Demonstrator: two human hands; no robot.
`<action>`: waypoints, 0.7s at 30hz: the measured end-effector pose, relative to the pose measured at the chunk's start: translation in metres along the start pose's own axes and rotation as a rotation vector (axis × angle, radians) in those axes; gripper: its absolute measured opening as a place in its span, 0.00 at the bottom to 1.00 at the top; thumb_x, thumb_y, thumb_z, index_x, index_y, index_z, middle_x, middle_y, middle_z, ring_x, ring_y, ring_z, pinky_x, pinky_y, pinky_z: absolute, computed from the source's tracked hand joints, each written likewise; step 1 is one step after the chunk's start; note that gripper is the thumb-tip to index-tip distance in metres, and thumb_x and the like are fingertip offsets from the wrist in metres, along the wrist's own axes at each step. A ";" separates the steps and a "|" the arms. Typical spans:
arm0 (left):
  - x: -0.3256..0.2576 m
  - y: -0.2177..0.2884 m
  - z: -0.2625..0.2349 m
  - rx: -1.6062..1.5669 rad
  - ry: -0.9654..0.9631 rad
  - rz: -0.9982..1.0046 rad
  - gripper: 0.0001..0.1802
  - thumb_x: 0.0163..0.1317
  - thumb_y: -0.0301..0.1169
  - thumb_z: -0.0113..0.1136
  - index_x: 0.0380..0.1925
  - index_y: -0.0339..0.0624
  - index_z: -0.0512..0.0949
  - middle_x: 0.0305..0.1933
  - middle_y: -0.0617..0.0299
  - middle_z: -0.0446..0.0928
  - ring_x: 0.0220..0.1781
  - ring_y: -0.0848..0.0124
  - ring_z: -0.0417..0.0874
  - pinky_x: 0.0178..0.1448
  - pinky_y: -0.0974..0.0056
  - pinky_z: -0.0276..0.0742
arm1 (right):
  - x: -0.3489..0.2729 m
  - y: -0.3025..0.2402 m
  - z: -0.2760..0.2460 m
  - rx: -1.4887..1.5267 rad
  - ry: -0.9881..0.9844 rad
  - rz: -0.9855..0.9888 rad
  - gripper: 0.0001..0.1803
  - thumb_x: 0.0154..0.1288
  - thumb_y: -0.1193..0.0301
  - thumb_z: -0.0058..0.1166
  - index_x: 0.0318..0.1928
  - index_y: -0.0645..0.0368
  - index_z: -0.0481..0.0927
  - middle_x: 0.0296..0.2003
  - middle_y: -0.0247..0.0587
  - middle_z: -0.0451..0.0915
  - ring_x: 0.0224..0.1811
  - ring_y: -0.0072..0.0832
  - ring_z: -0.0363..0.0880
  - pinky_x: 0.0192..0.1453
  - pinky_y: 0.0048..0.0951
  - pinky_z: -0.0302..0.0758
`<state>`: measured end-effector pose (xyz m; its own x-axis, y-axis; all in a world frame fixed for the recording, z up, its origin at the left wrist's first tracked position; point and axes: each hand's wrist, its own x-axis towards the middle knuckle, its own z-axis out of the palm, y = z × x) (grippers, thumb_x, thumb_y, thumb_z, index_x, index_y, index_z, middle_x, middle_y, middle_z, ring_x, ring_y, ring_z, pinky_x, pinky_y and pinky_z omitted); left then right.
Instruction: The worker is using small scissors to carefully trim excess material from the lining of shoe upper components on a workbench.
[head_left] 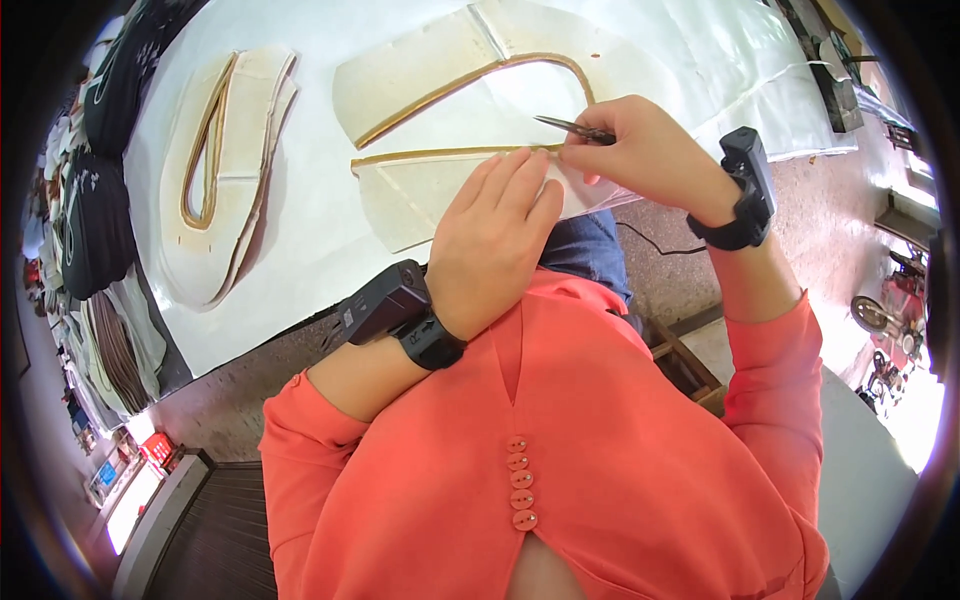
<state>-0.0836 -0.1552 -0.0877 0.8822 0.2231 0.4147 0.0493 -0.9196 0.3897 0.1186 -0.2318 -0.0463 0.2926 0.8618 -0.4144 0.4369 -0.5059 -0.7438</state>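
Observation:
A cream cut piece [400, 205], which looks like fabric, lies at the table's near edge with a brown band [440, 96] around its long U-shaped opening. My left hand [488, 240] rests flat on its near side, fingers stretched out, the tips by the band. Just to the right, my right hand [650, 155] is closed around small dark scissors [572, 127], or snips, whose pointed blades aim left over the opening. The right fingertips are at the band's edge, close to the left fingers; what they touch there is too small to make out.
On the white-covered table [310, 110], a stack of similar cream pieces [255, 145] lies at the left. Dark folded garments [97, 220] line the far left edge. A black cable [660, 243] hangs near a wooden frame [690, 370] below. Motorcycles [895, 315] stand at the far right.

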 end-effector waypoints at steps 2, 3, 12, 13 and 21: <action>0.001 -0.001 0.001 0.005 -0.003 0.008 0.13 0.60 0.23 0.60 0.46 0.36 0.78 0.58 0.50 0.78 0.61 0.51 0.80 0.65 0.51 0.77 | -0.003 0.003 -0.011 -0.018 -0.031 -0.022 0.15 0.59 0.64 0.60 0.32 0.66 0.84 0.22 0.39 0.81 0.24 0.24 0.79 0.32 0.29 0.74; 0.001 -0.002 0.002 0.012 -0.003 0.013 0.13 0.60 0.23 0.60 0.45 0.36 0.78 0.58 0.50 0.78 0.61 0.52 0.80 0.64 0.51 0.77 | -0.004 0.005 -0.014 -0.028 -0.001 -0.031 0.16 0.59 0.64 0.60 0.32 0.68 0.84 0.22 0.43 0.81 0.24 0.28 0.79 0.32 0.31 0.74; 0.003 0.001 0.006 -0.046 0.053 -0.012 0.13 0.58 0.21 0.62 0.45 0.36 0.79 0.55 0.52 0.80 0.61 0.52 0.80 0.65 0.50 0.77 | -0.002 0.008 -0.012 -0.169 0.093 -0.057 0.14 0.59 0.66 0.60 0.30 0.69 0.80 0.20 0.38 0.72 0.25 0.22 0.68 0.31 0.29 0.68; 0.004 0.001 0.007 -0.046 0.051 -0.011 0.13 0.58 0.21 0.62 0.45 0.36 0.79 0.55 0.52 0.80 0.61 0.52 0.80 0.65 0.50 0.77 | -0.001 0.008 -0.012 -0.167 0.094 -0.057 0.14 0.59 0.66 0.60 0.30 0.69 0.80 0.20 0.38 0.72 0.25 0.22 0.68 0.31 0.29 0.68; 0.023 0.007 0.004 0.039 -0.045 0.043 0.10 0.60 0.26 0.59 0.42 0.40 0.77 0.55 0.56 0.79 0.64 0.53 0.78 0.69 0.47 0.73 | 0.002 0.019 -0.020 -0.139 0.075 -0.177 0.17 0.55 0.62 0.61 0.31 0.68 0.82 0.21 0.53 0.77 0.23 0.41 0.75 0.33 0.37 0.74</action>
<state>-0.0607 -0.1576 -0.0785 0.9041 0.1687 0.3925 0.0280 -0.9401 0.3396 0.1441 -0.2405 -0.0503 0.2615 0.9349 -0.2398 0.5982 -0.3519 -0.7199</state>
